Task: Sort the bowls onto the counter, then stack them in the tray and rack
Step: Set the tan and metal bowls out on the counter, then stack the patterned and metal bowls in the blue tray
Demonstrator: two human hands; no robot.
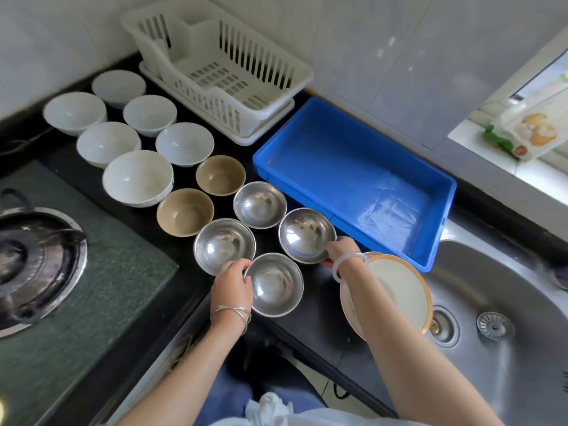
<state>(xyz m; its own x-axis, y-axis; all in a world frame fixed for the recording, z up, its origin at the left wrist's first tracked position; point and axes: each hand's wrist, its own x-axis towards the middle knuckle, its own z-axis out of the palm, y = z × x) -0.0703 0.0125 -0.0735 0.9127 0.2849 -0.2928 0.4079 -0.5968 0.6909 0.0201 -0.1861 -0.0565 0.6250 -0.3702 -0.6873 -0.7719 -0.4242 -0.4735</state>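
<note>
Black kitchen counter [307,318], wedged between a gas hob [37,256] and a steel sink [507,364], is carrying the whole sorted set as we are looking down at it. Six white bowls [136,176] are sitting in rows at the far left, two tan bowls [184,212] beside them, and four steel bowls [259,204] nearest us, grouped by kind. We are judging the sorting as all but finished — and the stacking as not yet begun, since the blue tray [353,167] and the white dish rack [215,66] are both standing bare.

Our left hand [232,279] is curling its fingers over the rim of the nearest steel bowl [275,284], pinching it lightly while it rests on the counter. Our right hand [339,249] is closing narrowly on the edge of the right-hand steel bowl [307,233], just beside the tray; whether that bowl is lifted we cannot tell. A larger orange-rimmed bowl [396,290] is leaning at the sink's edge under the right forearm — apparently the one piece left to place.
</note>
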